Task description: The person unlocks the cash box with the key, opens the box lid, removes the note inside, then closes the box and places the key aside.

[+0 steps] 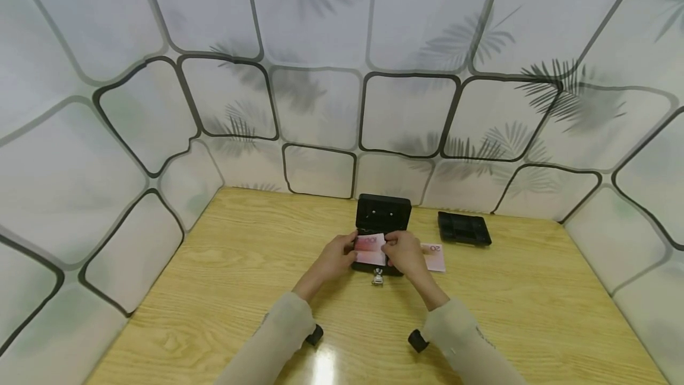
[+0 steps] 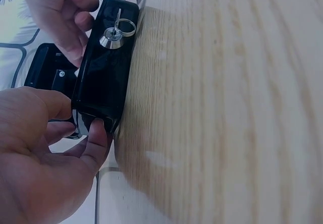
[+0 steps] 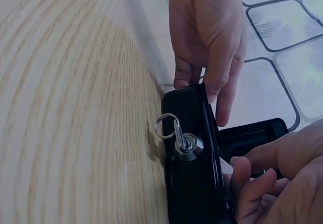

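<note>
Banknote point(image 1: 370, 248) in pink, printed 100, lies over the open cash box point(image 2: 103, 77), just below centre of the head view. Its right part is hidden by fingers, so I cannot tell its long axis; the printed number sits along its upper edge. The box's long axis runs left to right, lid point(image 1: 383, 211) raised at the upper side, keyed lock point(image 1: 377, 278) pointing to the bottom of the frame. The left hand point(image 1: 338, 257) has thumb and fingers bent round the box's left end; the right hand point(image 1: 405, 249) pinches the note's right side. Counted: one box, one lock, one key ring point(image 3: 165, 126), one black tray point(image 1: 464, 229) at centre right, and one 20 note point(image 1: 435, 259) between tray and box, partly covered.
</note>
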Demonstrator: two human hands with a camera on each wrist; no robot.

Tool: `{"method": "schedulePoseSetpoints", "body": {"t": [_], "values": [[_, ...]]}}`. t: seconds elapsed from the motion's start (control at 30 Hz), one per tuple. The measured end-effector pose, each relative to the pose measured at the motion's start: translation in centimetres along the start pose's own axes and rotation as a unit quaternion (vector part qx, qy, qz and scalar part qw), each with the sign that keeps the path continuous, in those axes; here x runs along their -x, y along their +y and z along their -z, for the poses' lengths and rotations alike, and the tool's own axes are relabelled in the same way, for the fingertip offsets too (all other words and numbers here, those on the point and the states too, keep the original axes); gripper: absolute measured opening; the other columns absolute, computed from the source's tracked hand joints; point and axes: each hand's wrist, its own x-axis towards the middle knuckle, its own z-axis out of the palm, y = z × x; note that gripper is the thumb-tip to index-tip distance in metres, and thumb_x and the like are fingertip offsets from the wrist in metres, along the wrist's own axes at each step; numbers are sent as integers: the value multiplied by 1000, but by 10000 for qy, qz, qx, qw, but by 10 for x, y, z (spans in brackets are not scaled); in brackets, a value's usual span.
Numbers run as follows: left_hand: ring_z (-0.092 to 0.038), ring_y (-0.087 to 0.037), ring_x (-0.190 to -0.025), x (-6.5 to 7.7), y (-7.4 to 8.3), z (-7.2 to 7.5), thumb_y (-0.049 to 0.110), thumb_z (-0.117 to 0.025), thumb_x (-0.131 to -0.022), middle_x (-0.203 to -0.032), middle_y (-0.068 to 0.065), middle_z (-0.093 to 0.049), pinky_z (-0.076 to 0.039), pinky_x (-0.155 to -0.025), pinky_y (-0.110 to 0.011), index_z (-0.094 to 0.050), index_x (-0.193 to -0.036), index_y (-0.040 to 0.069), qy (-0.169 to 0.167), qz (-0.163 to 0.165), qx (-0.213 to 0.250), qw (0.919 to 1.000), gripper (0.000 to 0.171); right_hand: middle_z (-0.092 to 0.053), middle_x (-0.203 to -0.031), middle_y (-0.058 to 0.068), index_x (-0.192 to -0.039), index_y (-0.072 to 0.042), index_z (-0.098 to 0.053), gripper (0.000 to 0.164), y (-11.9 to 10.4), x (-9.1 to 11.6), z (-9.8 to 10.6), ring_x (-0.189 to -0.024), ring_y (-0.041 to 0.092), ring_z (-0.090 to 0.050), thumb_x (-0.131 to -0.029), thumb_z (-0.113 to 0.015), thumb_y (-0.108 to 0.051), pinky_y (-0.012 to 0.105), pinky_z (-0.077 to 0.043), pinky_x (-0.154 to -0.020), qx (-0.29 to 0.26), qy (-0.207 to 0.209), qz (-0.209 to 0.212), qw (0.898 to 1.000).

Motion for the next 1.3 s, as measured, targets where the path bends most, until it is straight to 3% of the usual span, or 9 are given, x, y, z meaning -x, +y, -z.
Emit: {"method": "schedulePoseSetpoints", "body": {"t": [0.1, 0.2, 0.3, 0.37, 0.47, 0.7, 0.93, 1.17, 1.3], "values": [[-53, -40, -131, 0, 0, 0, -1, -60, -101, -141, -31, -53, -42, -110, -51, -43, -152, -8, -8, -3, 14, 10000, 55, -72, -78, 11, -115, 11, -72, 26, 0, -1, -1, -51, 16, -60, -93, -69, -3, 27, -47, -50, -37, -27, -15, 10000], [-53, -40, -132, 1, 0, 0, 0, -59, -101, -141, -31, -53, -41, -111, -51, -43, -152, -8, -11, 10, 31, 10000, 55, -63, -61, 4, -91, 5, -75, 12, 1, -1, -2, -48, 14, -56, -92, -71, -6, 25, -41, -47, 65, -207, -23, 9998], [-53, -39, -131, 0, 0, 1, 0, -60, -101, -141, -31, -53, -42, -110, -51, -43, -153, -7, -17, 20, 25, 10000, 55, -51, -48, -1, -65, -6, -63, 30, 1, -1, -3, -44, 11, -50, -92, -72, -8, 23, -35, -44, 172, -412, 46, 9990], [-53, -39, -131, 0, 1, 1, 0, -60, -101, -141, -30, -53, -42, -110, -51, -42, -153, -7, -26, 49, 29, 10000, 55, -46, -45, -4, -56, -11, -50, 42, 2, -2, -4, -42, 10, -47, -93, -71, -9, 23, -32, -44, 225, -482, 142, 9985], [-54, -39, -130, 1, 2, 1, 1, -60, -102, -141, -30, -53, -43, -109, -51, -42, -153, -6, -50, 95, 54, 9999, 56, -45, -44, -5, -55, -15, -45, 47, 2, -2, -4, -41, 10, -47, -94, -70, -9, 23, -31, -43, 176, -480, 122, 9986], [-53, -40, -131, 1, 2, 2, 1, -60, -101, -140, -31, -54, -41, -111, -52, -43, -152, -8, -9, 32, -49, 10000, 54, -45, -47, -2, -59, -10, -50, 43, 4, -4, 0, -44, 11, -46, -97, -69, -9, 25, -30, -46, -93, -275, -116, 9995], [-55, -39, -129, 1, 1, 3, 0, -60, -100, -140, -31, -54, -43, -109, -52, -43, -152, -7, 9, -13, -42, 10000, 55, -43, -48, 0, -57, -13, -43, 48, 4, 1, 11, -44, 12, -38, -98, -68, -10, 26, -23, -46, -524, -400, -121, 9978], [-54, -39, -129, 1, 1, 2, 0, -59, -100, -141, -31, -53, -44, -108, -51, -42, -153, -7, 20, 3, -38, 10000, 55, -51, -52, 5, -71, 1, -62, 31, 3, 3, 19, -45, 12, -39, -99, -68, -12, 26, -25, -44, -747, -410, -206, 9961], [-55, -40, -128, 0, 1, 2, -1, -58, -99, -140, -32, -53, -45, -106, -51, -43, -152, -8, 35, -78, -66, 9999, 56, -54, -54, 4, -78, 0, -67, 25, 3, 3, 25, -44, 10, -37, -99, -68, -14, 25, -26, -44, -841, -427, -159, 9954]]}}
